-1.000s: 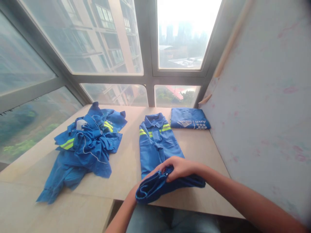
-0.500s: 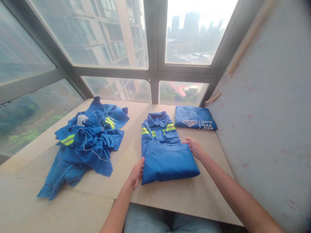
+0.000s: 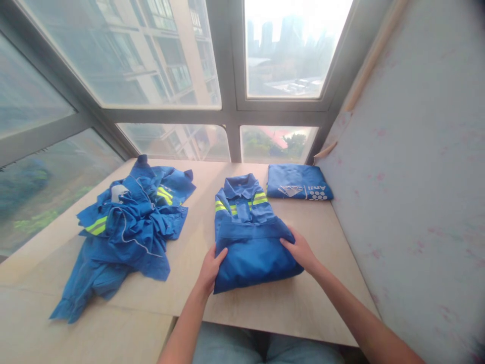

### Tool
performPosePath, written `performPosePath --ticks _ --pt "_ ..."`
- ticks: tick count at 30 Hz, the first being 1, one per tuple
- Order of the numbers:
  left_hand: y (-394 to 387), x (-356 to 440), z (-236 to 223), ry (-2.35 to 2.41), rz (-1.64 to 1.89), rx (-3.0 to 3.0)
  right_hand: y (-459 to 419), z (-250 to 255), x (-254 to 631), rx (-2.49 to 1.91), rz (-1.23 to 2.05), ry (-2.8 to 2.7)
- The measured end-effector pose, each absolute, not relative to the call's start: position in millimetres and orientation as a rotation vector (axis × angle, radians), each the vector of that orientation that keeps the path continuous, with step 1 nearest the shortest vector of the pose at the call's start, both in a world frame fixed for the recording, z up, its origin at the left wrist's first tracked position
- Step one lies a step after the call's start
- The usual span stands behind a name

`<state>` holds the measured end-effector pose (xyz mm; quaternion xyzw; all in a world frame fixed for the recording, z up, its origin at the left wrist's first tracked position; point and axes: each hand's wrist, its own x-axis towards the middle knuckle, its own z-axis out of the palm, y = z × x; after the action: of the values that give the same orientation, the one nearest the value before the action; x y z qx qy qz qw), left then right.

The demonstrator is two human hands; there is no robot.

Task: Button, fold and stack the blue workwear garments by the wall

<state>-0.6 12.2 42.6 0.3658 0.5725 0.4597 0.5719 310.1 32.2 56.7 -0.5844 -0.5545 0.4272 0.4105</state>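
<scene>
A blue work shirt [image 3: 250, 237] with yellow reflective stripes lies on the wooden table [image 3: 265, 303] in front of me, its lower half folded up over its front. My left hand [image 3: 210, 265] grips the left edge of the fold, thumb on top. On the right edge rests my right hand [image 3: 299, 248], fingers curled round the cloth. The collar and the striped chest show beyond the fold.
A heap of unfolded blue work clothes [image 3: 129, 222] covers the left of the table. One folded blue garment with a white logo [image 3: 298, 188] lies at the back right by the pale wall panel [image 3: 417, 167]. Windows run along the far edge.
A second ago both hands held the shirt's bunched hem near the table's front edge. The hem went up over the shirt, and my hands now grip the sides of the fold.
</scene>
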Motion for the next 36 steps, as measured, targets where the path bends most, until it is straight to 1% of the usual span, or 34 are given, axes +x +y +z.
performPosePath --ticks 3,7,10,13,15,18,22,27,36 --pt "16.0 -6.2 42.7 1.391 1.078 0.934 53.2 62.7 306.1 -1.400 1.039 -1.477" --pt "25.7 -8.3 36.7 1.823 0.820 1.242 81.5 46.0 295.7 -1.708 0.946 -1.566" --pt "25.1 -6.7 40.4 2.005 0.768 1.334 84.8 37.2 287.5 -1.850 0.666 -1.763" --pt "18.5 2.3 55.7 2.165 0.678 1.706 71.6 43.5 277.9 -1.700 0.351 -2.000" --pt "15.3 15.6 65.4 2.156 0.561 2.061 60.3 49.4 268.4 -1.534 0.261 -2.181" --pt "16.6 39.8 65.6 1.953 0.389 2.431 49.7 47.3 251.4 -1.350 0.249 -2.425" --pt "23.7 53.6 41.1 1.862 0.256 2.523 50.3 24.9 238.5 -1.316 0.254 -2.546" --pt "26.1 44.7 20.7 1.870 0.256 2.536 54.4 7.8 240.6 -1.303 0.222 -2.542" --pt "14.3 47.1 23.6 1.881 0.277 2.534 41.4 9.7 240.8 -1.293 0.237 -2.528"
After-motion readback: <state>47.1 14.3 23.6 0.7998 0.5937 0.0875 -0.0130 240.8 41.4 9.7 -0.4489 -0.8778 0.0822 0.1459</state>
